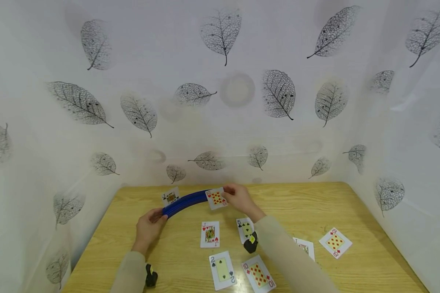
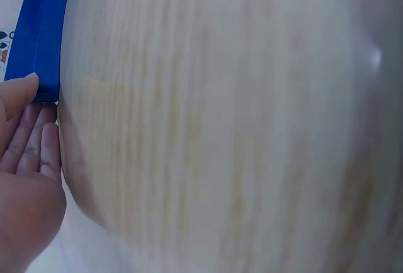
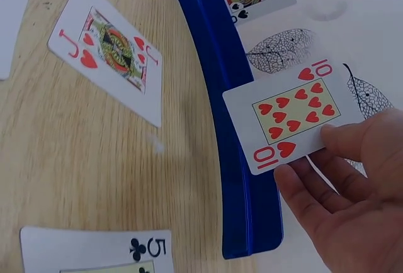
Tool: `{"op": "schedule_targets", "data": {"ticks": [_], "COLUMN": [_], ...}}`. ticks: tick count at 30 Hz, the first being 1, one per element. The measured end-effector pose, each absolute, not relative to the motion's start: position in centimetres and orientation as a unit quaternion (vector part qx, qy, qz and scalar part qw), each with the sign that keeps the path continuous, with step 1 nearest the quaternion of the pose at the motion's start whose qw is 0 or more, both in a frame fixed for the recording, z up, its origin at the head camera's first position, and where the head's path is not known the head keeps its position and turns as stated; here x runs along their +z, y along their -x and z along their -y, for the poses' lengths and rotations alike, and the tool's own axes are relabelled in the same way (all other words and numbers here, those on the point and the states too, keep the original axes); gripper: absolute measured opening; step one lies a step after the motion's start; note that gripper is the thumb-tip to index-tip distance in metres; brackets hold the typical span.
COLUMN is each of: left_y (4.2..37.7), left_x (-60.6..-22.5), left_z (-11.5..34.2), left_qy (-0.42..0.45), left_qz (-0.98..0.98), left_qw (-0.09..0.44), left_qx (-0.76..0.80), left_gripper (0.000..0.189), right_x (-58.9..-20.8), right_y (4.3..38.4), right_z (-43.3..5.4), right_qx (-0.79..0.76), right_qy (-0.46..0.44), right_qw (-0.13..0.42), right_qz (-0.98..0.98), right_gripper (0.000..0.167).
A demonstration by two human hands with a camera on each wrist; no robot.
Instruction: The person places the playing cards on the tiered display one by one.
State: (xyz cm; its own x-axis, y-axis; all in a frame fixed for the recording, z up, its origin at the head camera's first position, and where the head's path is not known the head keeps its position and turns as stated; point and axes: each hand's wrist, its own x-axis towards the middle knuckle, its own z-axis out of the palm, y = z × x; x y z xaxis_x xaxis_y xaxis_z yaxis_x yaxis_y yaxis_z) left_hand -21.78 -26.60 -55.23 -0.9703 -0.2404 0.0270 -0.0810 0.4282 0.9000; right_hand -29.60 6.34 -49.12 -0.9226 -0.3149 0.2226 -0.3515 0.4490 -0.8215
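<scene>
Table (image 1: 179,244): wooden, bearing loose cards (image 1: 210,235)
Blue card holder (image 1: 186,202): curved, near the far edge
Left hand (image 1: 149,230): grips the holder's left end
Right hand (image 1: 240,199): pinches the ten of hearts (image 1: 215,198) at the holder's right end
Black face card (image 1: 170,196): seemingly slotted behind; rank unclear

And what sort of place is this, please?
Perhaps a screened indoor tabletop booth: a wood-grain table, white leaf-printed sheeting on three sides, and playing cards with a curved blue rack.
</scene>
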Motion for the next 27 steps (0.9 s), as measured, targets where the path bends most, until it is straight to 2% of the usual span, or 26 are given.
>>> {"op": "schedule_targets", "data": {"ticks": [20,27], "left_y": [21.8,21.7], "left_x": [-55.1,-55.1], "left_z": [26.7,26.8], "left_qy": [-0.092,-0.095], "left_qz": [0.842,0.841], "left_qw": [0.079,0.075], "left_qx": [-0.527,-0.527], "left_gripper": [0.036,0.037], "right_x": [-47.5,-48.3], "right_y": [30.2,30.9], "right_z": [-1.9,-0.5], "right_qx": [0.486,0.494], "right_qy": [-0.222,-0.226], "right_qw": [0.024,0.027], "right_qz": [0.845,0.839], "right_gripper": [0.028,0.027]}}
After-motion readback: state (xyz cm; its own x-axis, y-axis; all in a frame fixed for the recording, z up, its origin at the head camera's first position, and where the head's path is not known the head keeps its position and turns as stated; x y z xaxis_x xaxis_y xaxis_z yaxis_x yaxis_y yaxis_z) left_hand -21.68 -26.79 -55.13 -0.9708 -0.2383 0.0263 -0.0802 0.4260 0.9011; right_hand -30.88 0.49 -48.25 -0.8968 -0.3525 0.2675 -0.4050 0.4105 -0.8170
